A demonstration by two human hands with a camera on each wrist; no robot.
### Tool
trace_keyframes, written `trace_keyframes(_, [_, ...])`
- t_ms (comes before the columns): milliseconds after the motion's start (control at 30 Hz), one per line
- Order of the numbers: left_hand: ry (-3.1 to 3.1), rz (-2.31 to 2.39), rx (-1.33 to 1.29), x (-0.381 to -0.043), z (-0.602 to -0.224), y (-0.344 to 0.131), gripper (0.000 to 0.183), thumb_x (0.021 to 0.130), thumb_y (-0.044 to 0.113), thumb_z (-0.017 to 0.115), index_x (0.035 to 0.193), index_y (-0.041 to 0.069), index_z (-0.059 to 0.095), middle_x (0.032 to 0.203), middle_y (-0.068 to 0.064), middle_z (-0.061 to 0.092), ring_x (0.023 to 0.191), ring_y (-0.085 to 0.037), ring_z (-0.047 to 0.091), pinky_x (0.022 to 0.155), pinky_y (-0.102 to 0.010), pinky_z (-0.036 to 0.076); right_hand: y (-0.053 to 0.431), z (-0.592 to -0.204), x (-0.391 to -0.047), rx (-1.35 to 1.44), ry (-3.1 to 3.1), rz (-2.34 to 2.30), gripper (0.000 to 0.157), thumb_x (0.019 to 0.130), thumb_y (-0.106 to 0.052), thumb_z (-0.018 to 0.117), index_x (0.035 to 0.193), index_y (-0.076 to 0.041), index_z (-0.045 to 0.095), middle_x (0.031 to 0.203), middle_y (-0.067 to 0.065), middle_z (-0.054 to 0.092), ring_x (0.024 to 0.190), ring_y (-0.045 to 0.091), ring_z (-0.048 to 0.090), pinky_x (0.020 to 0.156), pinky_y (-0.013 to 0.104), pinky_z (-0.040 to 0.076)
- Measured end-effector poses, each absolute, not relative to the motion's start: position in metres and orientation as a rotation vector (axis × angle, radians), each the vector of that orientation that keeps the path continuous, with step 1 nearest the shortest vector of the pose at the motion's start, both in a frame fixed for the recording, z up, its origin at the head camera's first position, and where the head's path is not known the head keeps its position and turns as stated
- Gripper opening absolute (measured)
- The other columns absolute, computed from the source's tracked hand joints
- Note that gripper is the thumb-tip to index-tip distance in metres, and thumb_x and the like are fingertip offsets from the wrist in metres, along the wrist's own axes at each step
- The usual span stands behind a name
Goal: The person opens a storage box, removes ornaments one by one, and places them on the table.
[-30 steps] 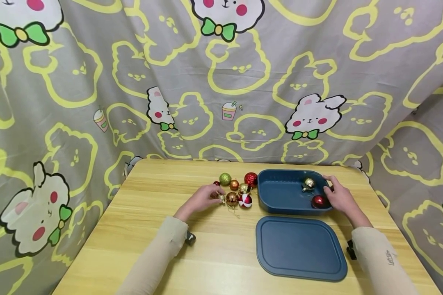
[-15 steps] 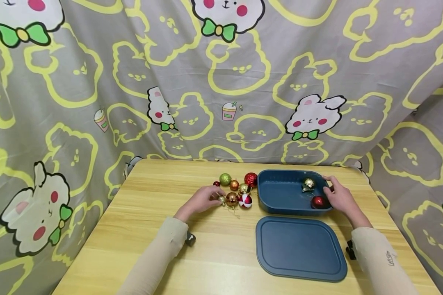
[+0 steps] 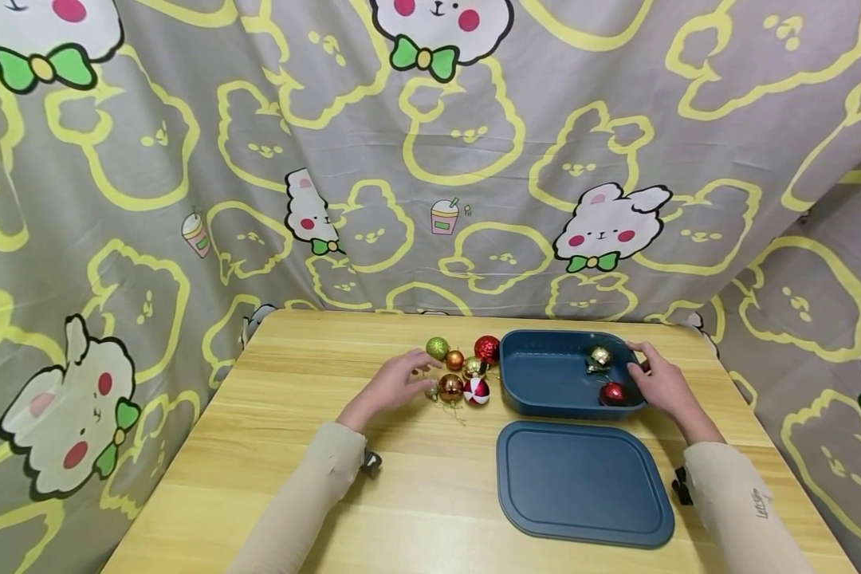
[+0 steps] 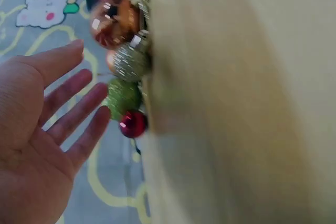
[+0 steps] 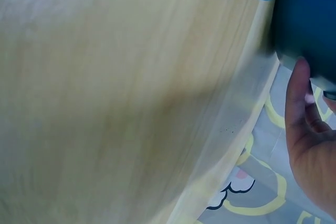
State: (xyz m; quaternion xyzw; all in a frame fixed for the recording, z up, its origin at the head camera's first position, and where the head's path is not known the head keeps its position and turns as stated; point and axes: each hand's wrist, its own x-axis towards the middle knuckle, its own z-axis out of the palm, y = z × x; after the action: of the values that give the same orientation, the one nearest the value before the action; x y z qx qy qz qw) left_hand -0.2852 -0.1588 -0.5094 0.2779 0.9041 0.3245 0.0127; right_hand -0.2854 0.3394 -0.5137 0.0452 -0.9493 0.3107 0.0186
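My left hand [image 3: 396, 383] hovers at the left side of a cluster of Christmas baubles, fingers extended and holding nothing. Nearest to it is a small gold glitter bauble [image 4: 131, 62], partly covered by the fingers in the head view. Around that lie a copper bauble [image 3: 450, 387], a green glitter one [image 3: 437, 347] and a small dark red one [image 4: 133, 124], which the hand hides in the head view. My right hand [image 3: 662, 384] grips the right end wall of a blue box [image 3: 545, 410]. Inside the box are a gold bauble [image 3: 599, 356] and a red bauble [image 3: 612, 394].
A blue lid [image 3: 584, 484] lies flat on the wooden table [image 3: 402, 510] in front of the box. A red-and-white bauble [image 3: 477, 391], a red glitter bauble [image 3: 487, 349] and an orange one [image 3: 455, 360] sit close to the box's left wall. A patterned curtain [image 3: 373, 159] surrounds the table.
My left hand has lifted slightly off the small gold bauble and its fingers have straightened. The red bauble in the box has rolled a little left. My right hand stays on the box.
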Motion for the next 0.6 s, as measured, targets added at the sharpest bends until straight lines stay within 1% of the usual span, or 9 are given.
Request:
trace_keyframes(133, [2.818,1.078,0.942,-0.290,-0.496,-0.139,0.033,0.100,0.019,0.070,0.132,0.011,0.067,0.129,-0.010,0.069,0.119,-0.030,0.065,0.104,-0.048,0.054,0.341,-0.514,-0.286,0.154,-2.930,0.981,0.047,0.109,-0.019,0.048,0.152,0.000,0.043,0.100,0.028,0.063,0.076,0.027,0.058,0.061,0.033,0.046])
trace_keyframes(233, [2.785,1.142,1.012,-0.294,-0.488,-0.118,0.033,0.101,0.015,0.068,0.133,0.008,0.066,0.129,-0.014,0.068,0.117,-0.033,0.067,0.102,-0.048,0.055,0.342,-0.514,-0.285,0.160,-2.916,1.002,0.047,0.110,-0.022,0.049,0.152,0.000,0.044,0.098,0.026,0.063,0.078,0.027,0.057,0.062,0.033,0.045])
trace_keyframes(300, [2.756,1.190,1.055,-0.297,-0.485,-0.101,0.034,0.102,0.014,0.067,0.135,0.006,0.065,0.129,-0.016,0.067,0.113,-0.032,0.068,0.097,-0.045,0.058,0.342,-0.515,-0.284,0.156,-2.906,1.031,0.048,0.111,-0.024,0.049,0.152,0.000,0.044,0.097,0.023,0.062,0.078,0.025,0.055,0.062,0.033,0.045])
trace_keyframes(400, [2.714,1.232,1.107,-0.299,-0.485,-0.072,0.034,0.103,0.014,0.065,0.136,0.007,0.064,0.131,-0.013,0.067,0.112,-0.027,0.068,0.095,-0.040,0.059,0.342,-0.515,-0.281,0.139,-2.887,1.089,0.050,0.110,-0.027,0.050,0.153,-0.001,0.045,0.094,0.020,0.061,0.075,0.021,0.053,0.060,0.031,0.045])
trace_keyframes(500, [2.685,1.224,1.146,-0.298,-0.486,-0.041,0.035,0.105,0.018,0.064,0.139,0.011,0.063,0.135,-0.008,0.066,0.115,-0.023,0.067,0.097,-0.034,0.058,0.343,-0.514,-0.280,0.127,-2.868,1.155,0.052,0.110,-0.029,0.051,0.154,-0.002,0.045,0.092,0.017,0.060,0.070,0.017,0.052,0.056,0.030,0.046])
trace_keyframes(600, [2.667,1.174,1.181,-0.297,-0.487,-0.011,0.037,0.106,0.022,0.062,0.141,0.014,0.061,0.137,-0.007,0.065,0.118,-0.022,0.067,0.097,-0.028,0.056,0.345,-0.513,-0.279,0.126,-2.850,1.247,0.053,0.110,-0.031,0.052,0.155,-0.003,0.044,0.090,0.018,0.058,0.062,0.015,0.051,0.052,0.031,0.049])
